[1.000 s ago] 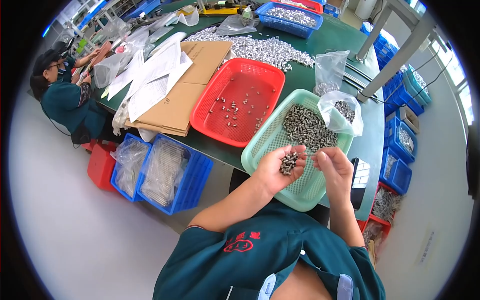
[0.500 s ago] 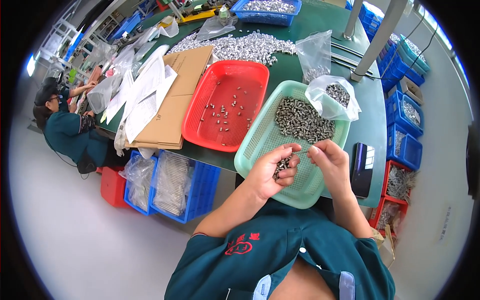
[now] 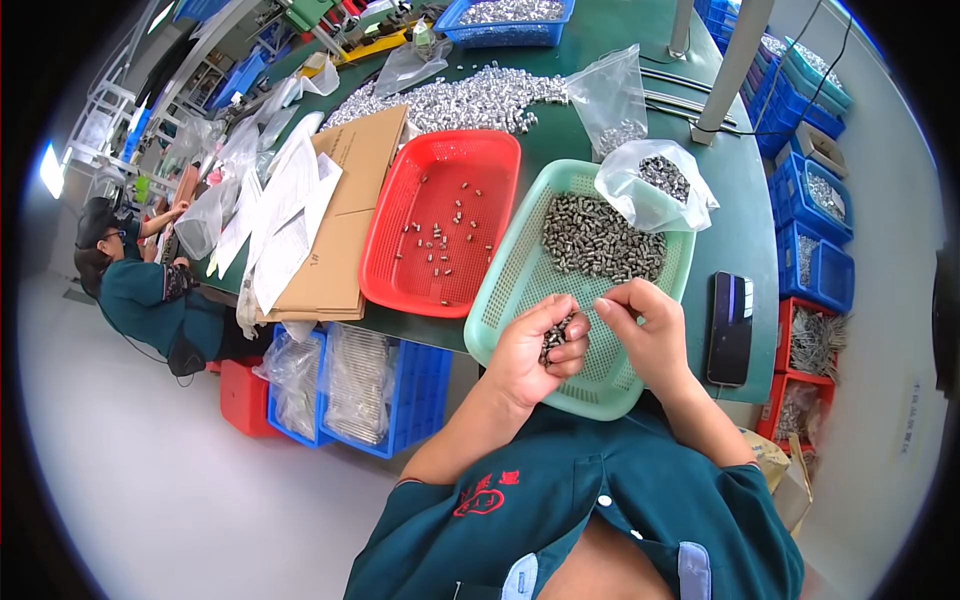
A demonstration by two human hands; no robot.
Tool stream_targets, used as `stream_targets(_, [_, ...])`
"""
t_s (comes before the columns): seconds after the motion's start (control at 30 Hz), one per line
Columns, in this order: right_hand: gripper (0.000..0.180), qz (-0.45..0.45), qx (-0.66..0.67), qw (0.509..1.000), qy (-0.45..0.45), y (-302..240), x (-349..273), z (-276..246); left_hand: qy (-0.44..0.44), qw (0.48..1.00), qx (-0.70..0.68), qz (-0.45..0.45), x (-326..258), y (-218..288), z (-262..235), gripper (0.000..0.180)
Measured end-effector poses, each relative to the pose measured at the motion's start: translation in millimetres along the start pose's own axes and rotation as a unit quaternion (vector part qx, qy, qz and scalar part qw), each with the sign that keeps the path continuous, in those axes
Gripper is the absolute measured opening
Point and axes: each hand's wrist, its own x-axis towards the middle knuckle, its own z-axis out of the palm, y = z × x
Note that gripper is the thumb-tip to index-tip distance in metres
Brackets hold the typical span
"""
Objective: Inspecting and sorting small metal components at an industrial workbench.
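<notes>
My left hand [image 3: 540, 350] is curled round a handful of small metal cylinders [image 3: 556, 340], which show between the thumb and fingers. Just right of it, my right hand [image 3: 645, 328] has thumb and forefinger pinched together; whatever is between them is too small or hidden to make out. Both hands are above the near part of a mint green mesh basket [image 3: 508, 262]. In the basket's far half lies a heap of small dark metal cylinders [image 3: 600, 240]. A clear plastic bag [image 3: 622, 175] holding more of them rests on its far right rim.
A red mesh basket [image 3: 440, 180] with scattered cylinders stands to the left, next to cardboard [image 3: 340, 210] and papers [image 3: 290, 220]. Shiny parts [image 3: 450, 100] are spread behind it. A phone [image 3: 731, 325] lies at right. A co-worker [image 3: 140, 270] sits at far left.
My right hand has moved slightly left and its fingers have drawn back from a small thing earlier seen between both hands. The left hand stays closed on the cylinders. The view has shifted a little.
</notes>
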Motion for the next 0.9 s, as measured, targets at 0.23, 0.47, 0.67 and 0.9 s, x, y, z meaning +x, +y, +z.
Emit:
stream_targets(0.23, [0.011,-0.251,-0.138,0.957,0.046,-8.5,2.5,4.2,0.045,0.998,0.004,0.032,2.0,-0.4,2.0,0.014])
stream_targets(0.47, [0.013,0.056,0.034,0.998,0.023,-1.9,6.9,4.6,0.045,0.997,-0.003,0.062,2.6,1.9,3.2,0.014])
stream_targets(0.67, [0.020,0.185,0.155,0.969,-0.055,4.8,10.3,2.4,0.064,0.994,0.043,0.078,0.4,1.4,3.6,0.014])
stream_targets(0.9, [0.029,0.284,0.277,0.912,-0.102,4.2,16.3,3.5,0.061,0.994,0.058,0.075,-3.8,1.4,9.6,0.023])
